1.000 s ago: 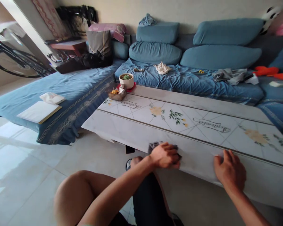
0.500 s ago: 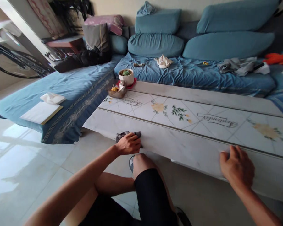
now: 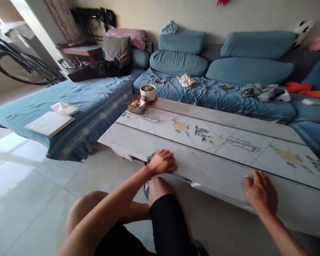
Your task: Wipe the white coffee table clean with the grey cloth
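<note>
I log: left hand (image 3: 162,161) fingers clamped on grey cloth (image 3: 150,158) against table (image 3: 216,167) | right hand (image 3: 260,193) fingers apart, flat at near edge | even pressure works best

The table (image 3: 213,156) has a white marble pattern with thin grey lines, yellow flowers, green leaves and black curly writing. The sofa (image 3: 213,99) is blue, the cushions (image 3: 249,70) are grey-blue, and the small plate (image 3: 154,101) is red.
</note>
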Tool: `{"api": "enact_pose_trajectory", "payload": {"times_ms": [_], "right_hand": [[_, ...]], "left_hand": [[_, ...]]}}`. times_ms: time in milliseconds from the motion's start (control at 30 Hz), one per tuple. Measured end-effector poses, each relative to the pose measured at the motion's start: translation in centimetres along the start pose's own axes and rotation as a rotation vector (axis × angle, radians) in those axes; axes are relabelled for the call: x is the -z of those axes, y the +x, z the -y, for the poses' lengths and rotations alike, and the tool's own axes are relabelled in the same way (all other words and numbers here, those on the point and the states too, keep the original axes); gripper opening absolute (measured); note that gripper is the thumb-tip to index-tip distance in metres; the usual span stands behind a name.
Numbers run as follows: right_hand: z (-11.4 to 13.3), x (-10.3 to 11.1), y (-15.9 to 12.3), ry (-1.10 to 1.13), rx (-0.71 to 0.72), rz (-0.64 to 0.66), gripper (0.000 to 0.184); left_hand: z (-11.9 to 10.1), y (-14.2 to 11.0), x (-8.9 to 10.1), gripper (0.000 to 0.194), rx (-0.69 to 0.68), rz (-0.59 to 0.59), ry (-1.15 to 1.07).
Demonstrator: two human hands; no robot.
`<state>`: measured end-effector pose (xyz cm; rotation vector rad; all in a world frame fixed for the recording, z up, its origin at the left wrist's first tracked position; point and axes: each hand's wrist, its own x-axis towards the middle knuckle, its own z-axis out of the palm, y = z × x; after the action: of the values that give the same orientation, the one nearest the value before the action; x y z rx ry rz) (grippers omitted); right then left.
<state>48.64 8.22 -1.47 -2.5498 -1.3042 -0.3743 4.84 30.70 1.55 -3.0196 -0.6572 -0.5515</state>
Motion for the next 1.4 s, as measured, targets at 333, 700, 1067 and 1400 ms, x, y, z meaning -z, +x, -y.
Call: {"api": "enact_pose_trajectory", "payload": {"times_ms": [333, 700, 1067, 1400], "right_hand": [[-0.7, -0.8, 0.0, -0.028, -0.023, -0.010, 0.077], [-0.4, 0.3, -0.3, 0.030, 0.029, 0.000, 0.082], [-0.5, -0.7, -0.6, 0.007, -0.008, -0.048, 0.077], [-0.6, 0.4, -0.8, 0.063, 0.058, -0.028, 0.073]], "left_hand": [[6.8, 0.7, 7.0, 0.044, 1.066, 0.167, 0.175], [-14.3, 13.1, 0.4, 0.032, 0.299, 0.245, -0.171], [13.1, 3.0, 9.9, 0.051, 1.302, 0.157, 0.293], [-19.6, 21.6, -5.7, 0.035, 0.163, -0.001, -0.153]]}}
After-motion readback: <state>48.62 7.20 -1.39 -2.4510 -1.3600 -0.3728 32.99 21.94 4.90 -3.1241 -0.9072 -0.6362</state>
